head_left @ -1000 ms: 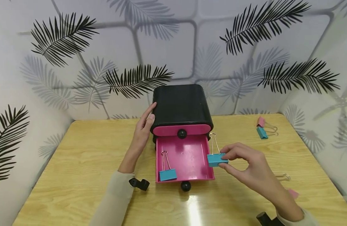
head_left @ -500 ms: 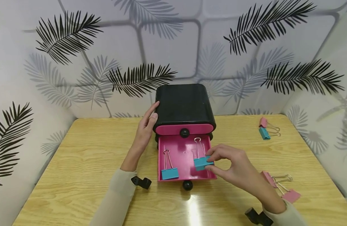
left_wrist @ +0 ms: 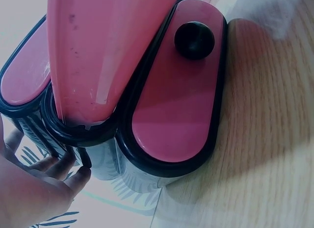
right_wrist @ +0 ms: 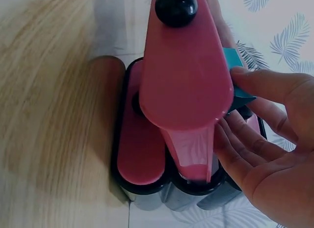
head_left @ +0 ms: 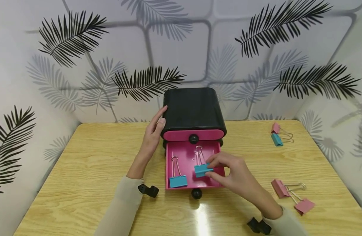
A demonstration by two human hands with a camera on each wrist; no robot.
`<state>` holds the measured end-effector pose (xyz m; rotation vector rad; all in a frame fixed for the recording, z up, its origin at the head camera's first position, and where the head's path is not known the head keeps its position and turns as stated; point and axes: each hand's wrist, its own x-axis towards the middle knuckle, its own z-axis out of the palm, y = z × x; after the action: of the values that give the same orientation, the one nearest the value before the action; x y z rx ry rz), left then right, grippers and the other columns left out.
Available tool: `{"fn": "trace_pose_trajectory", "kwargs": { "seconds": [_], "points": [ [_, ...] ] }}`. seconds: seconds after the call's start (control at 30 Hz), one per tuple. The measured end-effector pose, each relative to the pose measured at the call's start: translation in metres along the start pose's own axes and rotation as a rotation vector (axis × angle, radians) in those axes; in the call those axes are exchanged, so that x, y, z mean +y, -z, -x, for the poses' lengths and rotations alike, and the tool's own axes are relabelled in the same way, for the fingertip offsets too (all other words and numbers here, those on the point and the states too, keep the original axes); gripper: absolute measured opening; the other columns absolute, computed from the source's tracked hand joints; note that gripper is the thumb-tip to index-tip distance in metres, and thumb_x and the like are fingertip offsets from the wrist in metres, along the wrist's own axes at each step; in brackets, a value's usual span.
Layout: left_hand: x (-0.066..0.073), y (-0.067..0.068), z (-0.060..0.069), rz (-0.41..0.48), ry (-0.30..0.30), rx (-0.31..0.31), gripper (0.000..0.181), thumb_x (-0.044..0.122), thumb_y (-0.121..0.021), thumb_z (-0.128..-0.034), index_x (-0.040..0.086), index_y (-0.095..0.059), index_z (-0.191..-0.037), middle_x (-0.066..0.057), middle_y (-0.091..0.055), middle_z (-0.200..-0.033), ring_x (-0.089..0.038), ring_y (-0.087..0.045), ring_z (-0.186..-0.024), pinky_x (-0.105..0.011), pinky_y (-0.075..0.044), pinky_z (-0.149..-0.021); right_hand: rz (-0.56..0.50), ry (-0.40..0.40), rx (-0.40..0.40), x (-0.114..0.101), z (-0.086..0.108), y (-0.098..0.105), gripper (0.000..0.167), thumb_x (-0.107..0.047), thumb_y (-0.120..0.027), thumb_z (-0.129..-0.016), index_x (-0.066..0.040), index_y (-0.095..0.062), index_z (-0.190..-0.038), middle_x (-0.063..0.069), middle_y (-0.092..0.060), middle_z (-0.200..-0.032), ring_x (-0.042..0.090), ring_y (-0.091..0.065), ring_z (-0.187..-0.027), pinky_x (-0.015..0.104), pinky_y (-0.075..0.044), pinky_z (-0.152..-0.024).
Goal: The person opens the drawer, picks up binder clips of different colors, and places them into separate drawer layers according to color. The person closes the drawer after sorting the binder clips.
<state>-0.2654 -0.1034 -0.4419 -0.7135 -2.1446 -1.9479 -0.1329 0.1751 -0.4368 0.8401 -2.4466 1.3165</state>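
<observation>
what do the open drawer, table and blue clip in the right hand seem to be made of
Open drawer: probably glossy plastic, going by even pink and soft highlights. Table: wood or shiny wood-look laminate; it shows grain and a bright glare. Blue clip in the right hand: likely painted metal, with thin, crisp edges, but not certain.

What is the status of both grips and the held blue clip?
Right grip pinches blue clip over open pink drawer. Left grip rests against black cabinet. Second blue clip at drawer's front left, seemingly not blocking.

Pale walls (head_left: 181, 49), black leaf prints (head_left: 69, 41); wood-grain table (head_left: 92, 157), bright glare (head_left: 202, 219).
</observation>
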Motion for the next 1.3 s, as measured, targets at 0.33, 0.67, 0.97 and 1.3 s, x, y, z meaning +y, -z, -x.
{"fn": "trace_pose_trajectory", "kwargs": {
  "seconds": [0.33,0.67,0.97,1.3],
  "points": [
    [-0.006,0.004,0.002,-0.024,-0.014,0.011,0.049,0.027,-0.042,-0.1104,0.026,-0.041,-0.159,0.008,-0.033,-0.164,-0.009,-0.025,-0.151,-0.045,-0.025,-0.122,0.054,-0.036,-0.058,-0.002,-0.003,-0.014,0.021,-0.009,-0.089,-0.08,-0.019,-0.072,-0.089,-0.008,-0.071,-0.101,0.006,-0.066,-0.092,0.032,-0.059,-0.084],
    [-0.006,0.002,0.001,-0.026,-0.025,0.014,0.05,0.026,-0.042,-0.1101,0.023,-0.041,-0.16,0.004,-0.033,-0.165,-0.012,-0.025,-0.152,-0.047,-0.024,-0.122,0.058,0.071,-0.077,0.004,-0.001,-0.021,0.021,-0.006,-0.089,-0.079,-0.014,-0.073,-0.089,-0.004,-0.072,-0.098,0.012,-0.065,-0.084,0.034,-0.059,-0.068],
    [-0.007,0.0,0.0,-0.025,-0.017,0.014,0.05,0.026,-0.042,-0.11,0.022,-0.041,-0.159,0.004,-0.033,-0.165,-0.013,-0.025,-0.152,-0.047,-0.023,-0.123,0.091,0.021,-0.13,0.003,0.0,-0.021,0.017,-0.009,-0.087,-0.082,-0.015,-0.073,-0.09,-0.005,-0.071,-0.101,0.013,-0.064,-0.086,0.034,-0.058,-0.071],
    [-0.006,0.0,0.0,-0.027,-0.011,0.01,0.05,0.028,-0.042,-0.1097,0.024,-0.041,-0.159,0.007,-0.033,-0.165,-0.011,-0.025,-0.152,-0.045,-0.023,-0.123,0.09,-0.026,-0.211,0.003,-0.001,-0.019,0.012,-0.016,-0.085,-0.086,-0.016,-0.078,-0.096,-0.007,-0.073,-0.103,0.013,-0.066,-0.09,0.034,-0.059,-0.078]
  ]
}}
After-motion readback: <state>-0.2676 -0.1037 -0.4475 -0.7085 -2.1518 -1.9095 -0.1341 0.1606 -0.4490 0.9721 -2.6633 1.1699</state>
